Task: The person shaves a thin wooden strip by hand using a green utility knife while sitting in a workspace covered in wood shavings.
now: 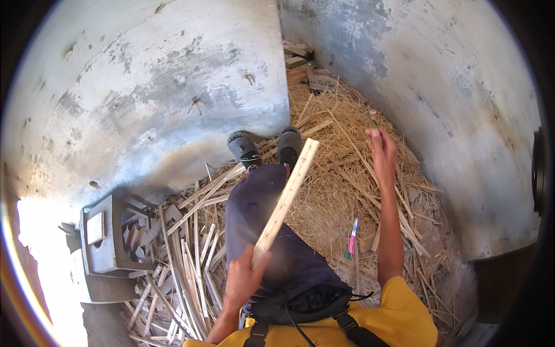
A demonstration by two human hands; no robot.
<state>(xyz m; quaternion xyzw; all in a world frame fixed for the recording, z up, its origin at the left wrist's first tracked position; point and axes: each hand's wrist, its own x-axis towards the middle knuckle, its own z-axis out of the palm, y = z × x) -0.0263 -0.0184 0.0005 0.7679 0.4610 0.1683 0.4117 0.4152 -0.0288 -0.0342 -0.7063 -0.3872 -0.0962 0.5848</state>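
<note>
My left hand (245,279) is closed round the lower end of a long pale strip of split bamboo (287,199). The strip slants up and to the right across my dark trousers, its far end free. Off to the right, my right hand (383,151) reaches out above the straw with its fingers drawn together. By its fingertips is a tiny green and whitish bit, too small to name. A knife (353,237) with a pink and green handle lies on the ground between my legs and my right forearm, blade pointing away from me.
Loose straw and shavings (329,153) cover the ground ahead. Long split strips (186,272) are heaped at my left, beside a worn box-like frame (104,234). Weathered walls (451,104) meet in a corner ahead, where wood pieces (298,58) are piled.
</note>
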